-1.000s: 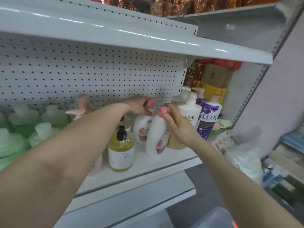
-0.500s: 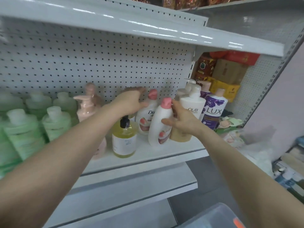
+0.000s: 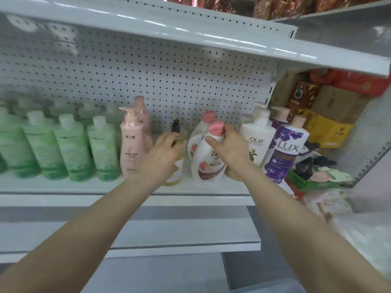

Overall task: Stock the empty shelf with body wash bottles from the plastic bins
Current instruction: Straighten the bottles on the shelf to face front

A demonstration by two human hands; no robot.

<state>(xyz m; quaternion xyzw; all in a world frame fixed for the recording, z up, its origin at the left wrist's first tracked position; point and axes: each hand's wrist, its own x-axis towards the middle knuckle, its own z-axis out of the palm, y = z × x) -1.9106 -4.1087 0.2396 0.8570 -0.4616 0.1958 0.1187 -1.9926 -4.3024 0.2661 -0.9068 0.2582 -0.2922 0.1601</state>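
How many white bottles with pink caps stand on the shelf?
2. The front white bottle with a pink cap is gripped by the right hand; the rear white pink-capped bottle stands just behind it, to its left. More may be hidden.

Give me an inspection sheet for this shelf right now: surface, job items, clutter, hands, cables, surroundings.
Surface: white metal shelf, largely stocked.
Job's things: green translucent bottles at left; pink pump bottle; yellow bottle with black pump; two white Dove bottles with pink caps; white Olay bottle; purple Lux bottle.
Clutter: crumpled wrappers and bags at the right end.
Hands: left hand on the yellow bottle; right hand gripping the front Dove bottle's neck.
Cables: nothing seen.
Surroundings: cardboard boxes behind, perforated back panel.
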